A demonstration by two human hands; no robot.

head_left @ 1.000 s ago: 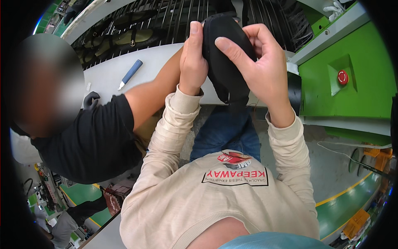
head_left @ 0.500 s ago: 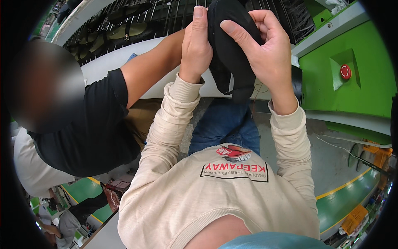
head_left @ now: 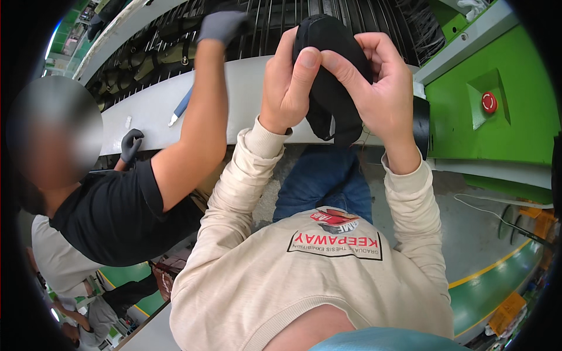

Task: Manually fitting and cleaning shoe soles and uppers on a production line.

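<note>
While the co-worker's gloved hand (head_left: pixel 221 26) now reaches up to the dark rack (head_left: pixel 175 41) at 11 o'clock, the left hand (head_left: pixel 287 88) and right hand (head_left: pixel 377 88) keep pinching the black fabric piece (head_left: pixel 328 76) at 12 o'clock, raised over the white tabletop (head_left: pixel 152 111).

Left hand (head_left: pixel 288 88) and right hand (head_left: pixel 374 82) pinch black fabric piece (head_left: pixel 329 76) between them, raised over white surface (head_left: pixel 246 88); co-worker's gloved hand (head_left: pixel 219 24) reaches to dark machine rack (head_left: pixel 351 11); blue pen (head_left: pixel 180 107) lies on surface; red button (head_left: pixel 489 102) on green housing (head_left: pixel 515 123) at right.
</note>
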